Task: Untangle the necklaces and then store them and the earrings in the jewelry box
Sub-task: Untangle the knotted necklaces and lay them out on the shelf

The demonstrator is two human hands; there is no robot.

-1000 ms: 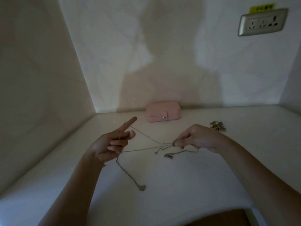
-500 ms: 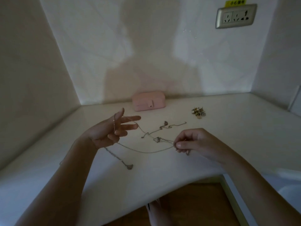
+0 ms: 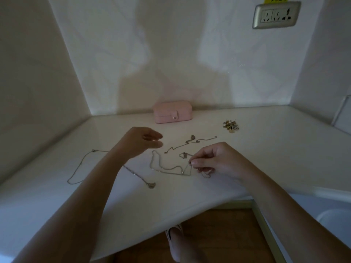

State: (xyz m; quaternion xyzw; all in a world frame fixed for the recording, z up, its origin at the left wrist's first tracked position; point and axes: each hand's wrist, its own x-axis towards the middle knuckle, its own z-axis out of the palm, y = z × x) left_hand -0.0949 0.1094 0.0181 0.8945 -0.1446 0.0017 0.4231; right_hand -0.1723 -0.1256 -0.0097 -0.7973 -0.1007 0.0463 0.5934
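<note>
Left hand (image 3: pixel 139 143) was released: fingers loose, slightly blurred, grasping nothing, held above the bench (image 3: pixel 275 158) in front of the box (image 3: pixel 172 112).

Right hand (image 3: pixel 218 161) pinched the mid necklace (image 3: pixel 165 168) between thumb and forefinger at its right end, other fingers curled. Couldn't tell if the palm touched the bench.

Mid necklace lay slack on the bench in a loop left of the pinch, with a short stretch lifted to the fingertips. A small pendant sat just behind the pinch, and a bit more chain showed under the palm. Couldn't tell if that was the same strand.

Rear necklace (image 3: pixel 190 144) lay in a wavy line behind it, pendant on the far side, clear of both hands.

Left necklace (image 3: pixel 76 170) lay spread on the left. Its chain passed under the left forearm and its pendant was near the front edge.

Earrings (image 3: pixel 230 126) sat in a small heap at rear right, well apart from the necklaces.

The box was pink, lid shut, snap tab down, against the back wall (image 3: pixel 171 54). Socket (image 3: pixel 276 15) was on the wall, upper right.
</note>
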